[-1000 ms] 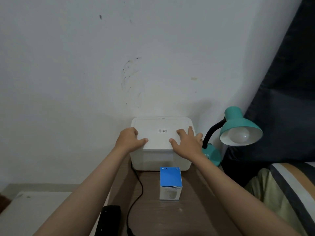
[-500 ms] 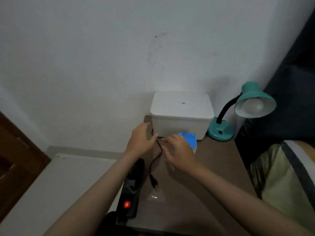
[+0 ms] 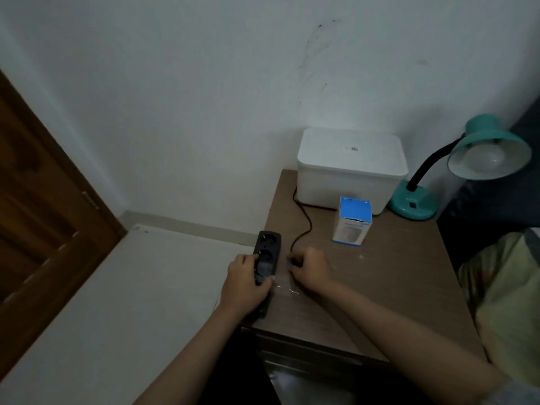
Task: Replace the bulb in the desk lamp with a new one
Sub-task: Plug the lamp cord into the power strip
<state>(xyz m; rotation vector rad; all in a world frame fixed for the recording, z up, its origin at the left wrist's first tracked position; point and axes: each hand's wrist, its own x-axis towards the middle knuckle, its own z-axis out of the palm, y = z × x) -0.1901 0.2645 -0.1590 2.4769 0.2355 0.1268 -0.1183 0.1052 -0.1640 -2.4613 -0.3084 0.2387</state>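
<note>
Both hands dropped from white lidded box: left hand (image 3: 245, 283) grips black power strip (image 3: 267, 260), right hand (image 3: 311, 267) pinches black lamp cord (image 3: 304, 226) end beside strip. Power step; plug state unclear.

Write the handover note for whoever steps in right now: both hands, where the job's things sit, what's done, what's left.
Left hand grips the black power strip at the table's left edge.
Right hand is curled round the plug end of the black cord, beside the strip.
Teal desk lamp stands at the back right, unlit, with a bulb in its shade.
Blue and white bulb box stands upright in front of the white bin.
Done: cannot tell from here whether the bulb has been swapped.
Left: if plugging in, seat the plug and test the lamp.
</note>
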